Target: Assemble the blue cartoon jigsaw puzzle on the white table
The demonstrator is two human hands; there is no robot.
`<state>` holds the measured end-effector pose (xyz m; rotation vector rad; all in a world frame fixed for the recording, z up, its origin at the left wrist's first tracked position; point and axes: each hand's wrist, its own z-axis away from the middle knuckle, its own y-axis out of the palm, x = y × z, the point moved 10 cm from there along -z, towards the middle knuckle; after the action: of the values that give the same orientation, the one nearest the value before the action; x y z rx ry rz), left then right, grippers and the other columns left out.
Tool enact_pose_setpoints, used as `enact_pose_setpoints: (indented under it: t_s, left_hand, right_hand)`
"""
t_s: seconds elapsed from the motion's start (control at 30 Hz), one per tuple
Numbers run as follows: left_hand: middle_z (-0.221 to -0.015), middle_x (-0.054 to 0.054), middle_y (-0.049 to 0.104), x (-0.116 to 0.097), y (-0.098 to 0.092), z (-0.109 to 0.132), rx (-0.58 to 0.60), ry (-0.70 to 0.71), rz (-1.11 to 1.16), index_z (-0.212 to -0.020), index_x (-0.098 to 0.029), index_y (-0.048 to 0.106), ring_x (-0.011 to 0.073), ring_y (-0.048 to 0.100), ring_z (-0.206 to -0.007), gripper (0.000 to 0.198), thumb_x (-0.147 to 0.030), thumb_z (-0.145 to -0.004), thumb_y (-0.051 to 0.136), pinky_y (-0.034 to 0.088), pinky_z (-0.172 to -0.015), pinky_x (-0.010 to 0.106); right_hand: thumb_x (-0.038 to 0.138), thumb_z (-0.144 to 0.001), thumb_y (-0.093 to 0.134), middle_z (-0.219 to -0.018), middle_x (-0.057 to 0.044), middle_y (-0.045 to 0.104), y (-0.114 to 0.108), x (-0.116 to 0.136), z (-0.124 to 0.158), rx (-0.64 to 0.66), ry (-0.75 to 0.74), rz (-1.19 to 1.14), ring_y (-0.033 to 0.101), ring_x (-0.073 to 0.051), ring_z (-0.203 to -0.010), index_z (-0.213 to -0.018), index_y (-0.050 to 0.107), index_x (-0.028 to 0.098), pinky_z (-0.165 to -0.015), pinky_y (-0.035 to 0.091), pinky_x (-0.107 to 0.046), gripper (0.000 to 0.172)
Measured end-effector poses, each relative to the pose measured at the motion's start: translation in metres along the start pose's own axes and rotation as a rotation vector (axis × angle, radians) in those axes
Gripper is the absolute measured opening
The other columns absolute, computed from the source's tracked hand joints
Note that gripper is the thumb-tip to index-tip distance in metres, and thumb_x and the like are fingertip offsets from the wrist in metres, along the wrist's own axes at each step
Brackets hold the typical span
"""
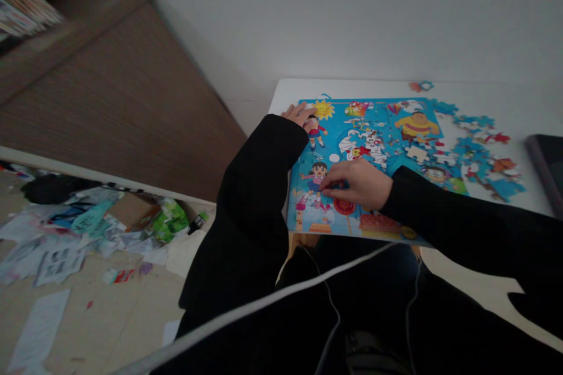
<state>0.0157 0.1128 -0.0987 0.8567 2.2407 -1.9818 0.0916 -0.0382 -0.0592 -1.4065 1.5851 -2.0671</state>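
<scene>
- while the right hand [358, 183] is over the lower left part of the puzzle [373, 143], its thumb and fingertips are drawn close together, beside a printed figure in pink and blue; whether a piece sits between them, i cannot tell.
- the left hand [300, 114] lies palm down at the puzzle's upper left corner, fingers spread and extended, seemingly gripping nothing.
- the puzzle lies flat on the table [488, 99], close to the edge by the person's lap; its left side looks mostly joined, its right side more broken up.
- it should be light and fairly stiff, probably thin card; the joints could spring apart if it is lifted by one corner, so flat palms or a hold on two opposite edges would suit.
- loose pieces [475, 143] are heaped to the right, and a pale piece [416, 154] lies near the yellow-shirted figure. each is best pinched by its edges; the tabs may bend, and the glossy print may slip.
- farther right is a dark device [548, 164], partly out of view.
- a white cable [281, 293] crosses above the lap.
- to the left stand a brown cabinet [109, 82] and books [21, 6]; on the floor lie papers [61, 261], a box [132, 211] and a green bag [171, 220].
</scene>
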Motion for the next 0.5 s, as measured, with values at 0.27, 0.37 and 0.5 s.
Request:
enact_pose_setpoints:
  t_s: [0.27,0.37,0.5]
  left_hand:
    - [-0.143,0.001,0.035,0.0,0.002,-0.001,0.017,-0.014,0.013,-0.13,-0.031,0.046,0.0303,0.029,-0.133,0.041,-0.038,-0.09,0.042,0.024,-0.111,0.049]
    - [-0.143,0.0,0.035,0.002,0.001,-0.001,0.009,-0.023,0.008,-0.13,-0.03,0.047,0.0303,0.029,-0.133,0.041,-0.037,-0.09,0.043,0.024,-0.111,0.048]
    - [-0.143,0.0,0.036,0.002,0.002,-0.002,0.015,-0.021,-0.001,-0.129,-0.031,0.047,0.0305,0.029,-0.133,0.041,-0.037,-0.089,0.043,0.025,-0.111,0.048]
  right_hand:
    - [0.027,-0.089,0.045,-0.1,-0.006,0.066,0.013,0.036,0.018,-0.054,-0.271,0.186,0.059,-0.017,-0.09,-0.097,0.068,0.018,-0.072,0.048,-0.029,0.026]
    - [0.026,-0.091,0.04,-0.101,-0.008,0.065,0.019,0.045,0.026,-0.1,-0.319,0.294,0.059,-0.017,-0.088,-0.098,0.066,0.016,-0.072,0.048,-0.03,0.029]
    - [0.025,-0.092,0.036,-0.101,-0.01,0.066,0.022,0.051,0.032,-0.132,-0.314,0.419,0.06,-0.018,-0.086,-0.105,0.063,0.014,-0.067,0.048,-0.03,0.032]
